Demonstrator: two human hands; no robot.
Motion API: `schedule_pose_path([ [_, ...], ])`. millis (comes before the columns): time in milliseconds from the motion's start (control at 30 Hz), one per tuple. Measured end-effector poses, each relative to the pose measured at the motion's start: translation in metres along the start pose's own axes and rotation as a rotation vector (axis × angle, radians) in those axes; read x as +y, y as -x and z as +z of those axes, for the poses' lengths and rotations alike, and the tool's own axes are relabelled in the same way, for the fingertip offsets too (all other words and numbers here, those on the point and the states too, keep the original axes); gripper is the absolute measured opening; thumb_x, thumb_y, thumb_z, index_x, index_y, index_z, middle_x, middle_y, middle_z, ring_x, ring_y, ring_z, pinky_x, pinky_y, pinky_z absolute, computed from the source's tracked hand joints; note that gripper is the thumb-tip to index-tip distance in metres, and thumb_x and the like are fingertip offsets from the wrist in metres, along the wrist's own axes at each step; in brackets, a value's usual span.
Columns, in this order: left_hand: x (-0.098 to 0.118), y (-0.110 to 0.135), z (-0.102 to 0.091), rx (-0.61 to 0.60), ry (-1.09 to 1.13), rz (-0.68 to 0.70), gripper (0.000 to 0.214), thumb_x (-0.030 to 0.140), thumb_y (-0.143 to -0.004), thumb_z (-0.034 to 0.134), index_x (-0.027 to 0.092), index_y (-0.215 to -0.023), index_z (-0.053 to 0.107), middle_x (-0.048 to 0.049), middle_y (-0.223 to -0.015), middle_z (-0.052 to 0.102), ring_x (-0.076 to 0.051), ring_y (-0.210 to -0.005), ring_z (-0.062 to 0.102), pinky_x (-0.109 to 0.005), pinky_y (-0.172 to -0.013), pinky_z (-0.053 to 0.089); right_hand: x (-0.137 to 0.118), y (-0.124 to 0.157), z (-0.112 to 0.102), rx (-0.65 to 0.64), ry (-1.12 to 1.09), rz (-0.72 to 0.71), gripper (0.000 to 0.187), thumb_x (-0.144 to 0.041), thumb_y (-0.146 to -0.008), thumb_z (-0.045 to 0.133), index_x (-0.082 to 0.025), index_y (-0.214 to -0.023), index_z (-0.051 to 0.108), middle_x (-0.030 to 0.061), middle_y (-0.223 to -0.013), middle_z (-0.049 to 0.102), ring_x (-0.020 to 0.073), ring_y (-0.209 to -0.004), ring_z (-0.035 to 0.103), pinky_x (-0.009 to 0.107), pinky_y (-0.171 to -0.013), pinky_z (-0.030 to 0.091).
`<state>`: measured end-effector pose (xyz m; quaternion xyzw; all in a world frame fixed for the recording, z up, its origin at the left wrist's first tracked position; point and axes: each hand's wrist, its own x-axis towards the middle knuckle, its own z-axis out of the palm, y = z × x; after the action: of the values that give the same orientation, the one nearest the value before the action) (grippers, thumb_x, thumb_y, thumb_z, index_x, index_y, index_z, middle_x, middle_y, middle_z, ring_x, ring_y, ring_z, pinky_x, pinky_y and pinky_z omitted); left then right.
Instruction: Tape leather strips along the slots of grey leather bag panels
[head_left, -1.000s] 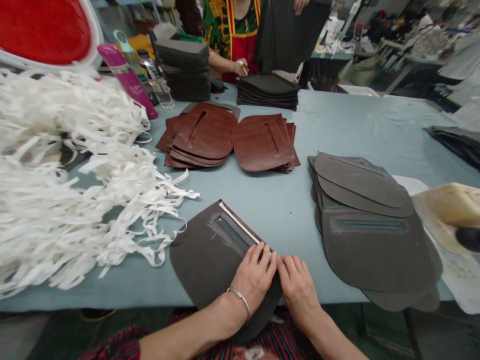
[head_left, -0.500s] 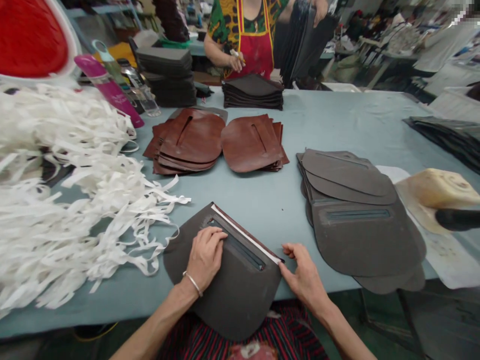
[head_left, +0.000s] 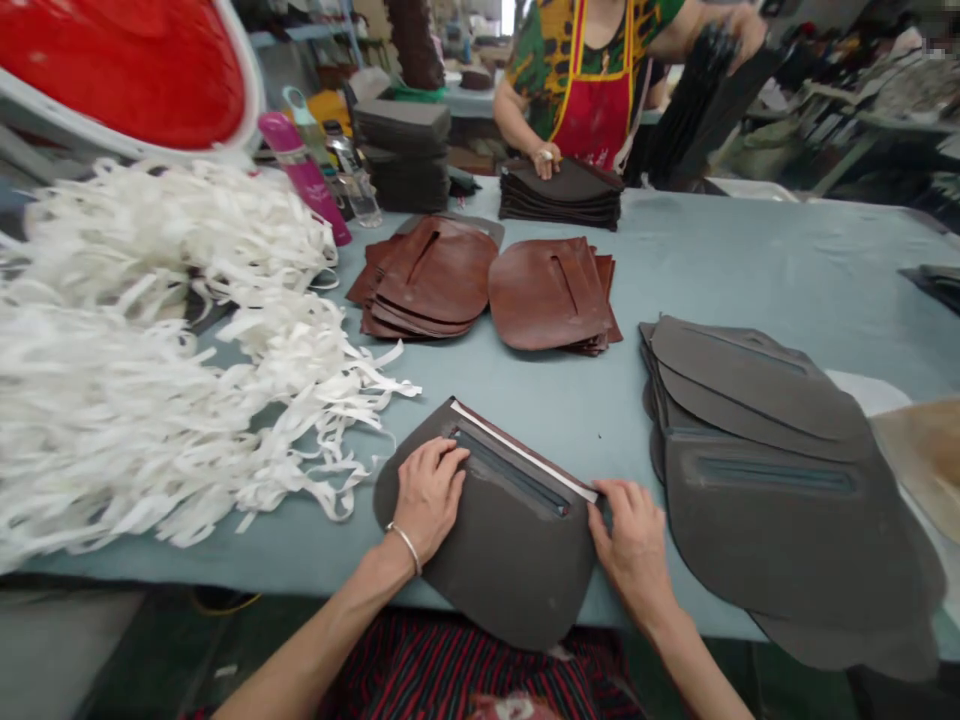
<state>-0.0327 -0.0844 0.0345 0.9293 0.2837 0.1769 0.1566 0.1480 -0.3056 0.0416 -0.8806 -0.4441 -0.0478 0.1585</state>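
Observation:
A dark grey leather panel (head_left: pixel 517 570) with a rounded lower end lies at the table's front edge, slightly turned. A zipper (head_left: pixel 517 470) is set in its slot, and a white tape strip (head_left: pixel 525 452) runs along its straight upper edge, with a brown edge just beyond. My left hand (head_left: pixel 429 497) rests on the panel, fingers laid down by the zipper's left end. At the upper right corner, my right hand (head_left: pixel 631 540) pinches the panel's edge between thumb and fingers, where the white strip ends.
To the left spreads a heap of white strips (head_left: pixel 150 400). Brown leather pieces (head_left: pixel 551 300) lie beyond the panel, a grey panel stack (head_left: pixel 787 540) at right. A pink bottle (head_left: pixel 304 180) stands at the back. Across the table, a person in a red apron (head_left: pixel 592 110) touches dark pieces (head_left: pixel 562 195).
My right thumb and fingers have closed on the panel's corner. The view has swung left, so things appear farther right. The person opposite has lowered a hand onto the dark stack.

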Motion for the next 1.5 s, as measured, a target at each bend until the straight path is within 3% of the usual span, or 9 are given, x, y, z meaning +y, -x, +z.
schedule_pose_path([
  [267, 0.028, 0.034, -0.016, -0.031, 0.173, -0.06, 0.031, 0.016, -0.087, 0.052, 0.023, -0.117, 0.056, -0.0071, -0.123, 0.056, -0.022, -0.114, 0.048, -0.041, -0.095, 0.043, -0.001, -0.052, 0.006, 0.172, 0.149, -0.081, 0.029, -0.022, -0.086, 0.047, -0.018, -0.114, 0.053, 0.0156, -0.102, 0.058, 0.0327, -0.09, 0.052, 0.042, -0.066, 0.04],
  [467, -0.006, 0.034, -0.044, 0.237, 0.24, -0.214, 0.024, 0.016, -0.093, 0.04, 0.021, -0.102, 0.061, -0.0064, -0.104, 0.062, -0.019, -0.102, 0.055, -0.038, -0.091, 0.042, -0.114, -0.075, 0.037, -0.031, -0.434, -0.449, 0.013, -0.019, -0.092, 0.044, -0.021, -0.1, 0.053, 0.0079, -0.092, 0.059, 0.022, -0.086, 0.055, 0.035, -0.077, 0.044],
  [700, -0.061, 0.034, -0.055, 0.275, -0.12, -0.38, 0.034, 0.016, -0.089, 0.045, 0.022, -0.122, 0.053, -0.008, -0.123, 0.058, -0.026, -0.124, 0.043, -0.048, -0.104, 0.03, -0.221, -0.112, 0.079, -0.212, -0.381, -0.626, 0.02, -0.011, -0.091, 0.042, -0.021, -0.096, 0.058, 0.0058, -0.084, 0.059, 0.0213, -0.081, 0.053, 0.032, -0.07, 0.038],
  [900, -0.108, 0.04, -0.063, 0.278, -0.239, -0.48, 0.023, 0.012, -0.088, 0.044, 0.023, -0.097, 0.063, -0.0061, -0.109, 0.062, -0.025, -0.111, 0.05, -0.047, -0.097, 0.031, -0.186, -0.108, 0.067, -0.251, -0.528, -0.461, 0.016, -0.018, -0.092, 0.044, -0.021, -0.078, 0.052, 0.0011, -0.076, 0.053, 0.0157, -0.07, 0.051, 0.027, -0.064, 0.039],
  [1033, -0.085, 0.028, -0.071, 0.335, -0.248, -0.479, 0.023, 0.019, -0.086, 0.049, 0.023, -0.105, 0.061, -0.0081, -0.111, 0.059, -0.028, -0.112, 0.047, -0.05, -0.098, 0.028, -0.171, -0.102, 0.052, -0.325, -0.766, -0.321, 0.018, -0.027, -0.093, 0.045, -0.022, -0.078, 0.052, 0.0, -0.077, 0.051, 0.0148, -0.071, 0.05, 0.026, -0.065, 0.039],
  [1133, -0.064, 0.013, -0.063, 0.25, -0.228, -0.299, 0.038, 0.022, -0.084, 0.053, 0.026, -0.122, 0.055, -0.0093, -0.125, 0.053, -0.029, -0.119, 0.042, -0.05, -0.101, 0.027, -0.183, -0.1, 0.049, -0.347, -0.847, -0.325, 0.02, -0.027, -0.093, 0.045, -0.021, -0.075, 0.052, -0.0001, -0.077, 0.051, 0.0143, -0.072, 0.049, 0.027, -0.067, 0.039],
  [1233, -0.077, -0.001, -0.049, 0.143, -0.206, -0.179, 0.032, 0.019, -0.085, 0.05, 0.027, -0.114, 0.06, -0.006, -0.123, 0.057, -0.027, -0.119, 0.045, -0.047, -0.1, 0.03, -0.182, -0.095, 0.039, -0.369, -0.902, -0.264, 0.023, -0.03, -0.092, 0.047, -0.021, -0.072, 0.051, -0.0016, -0.075, 0.049, 0.0133, -0.07, 0.047, 0.025, -0.067, 0.038],
  [1400, -0.126, -0.012, -0.049, 0.162, -0.22, -0.334, 0.031, 0.014, -0.086, 0.044, 0.024, -0.109, 0.063, -0.0083, -0.116, 0.06, -0.027, -0.112, 0.05, -0.047, -0.096, 0.033, -0.101, -0.068, 0.003, -0.349, -1.036, 0.126, 0.024, -0.043, -0.086, 0.055, -0.021, -0.078, 0.055, -0.0027, -0.074, 0.049, 0.0131, -0.07, 0.045, 0.023, -0.064, 0.038],
  [1500, -0.103, -0.008, -0.054, 0.159, -0.268, -0.377, 0.044, 0.011, -0.084, 0.045, 0.027, -0.123, 0.056, -0.009, -0.125, 0.057, -0.031, -0.116, 0.047, -0.053, -0.097, 0.029, -0.042, -0.034, -0.011, -0.269, -0.996, 0.368, 0.027, -0.047, -0.078, 0.065, -0.02, -0.082, 0.06, -0.0012, -0.078, 0.055, 0.0152, -0.076, 0.049, 0.024, -0.069, 0.039],
])
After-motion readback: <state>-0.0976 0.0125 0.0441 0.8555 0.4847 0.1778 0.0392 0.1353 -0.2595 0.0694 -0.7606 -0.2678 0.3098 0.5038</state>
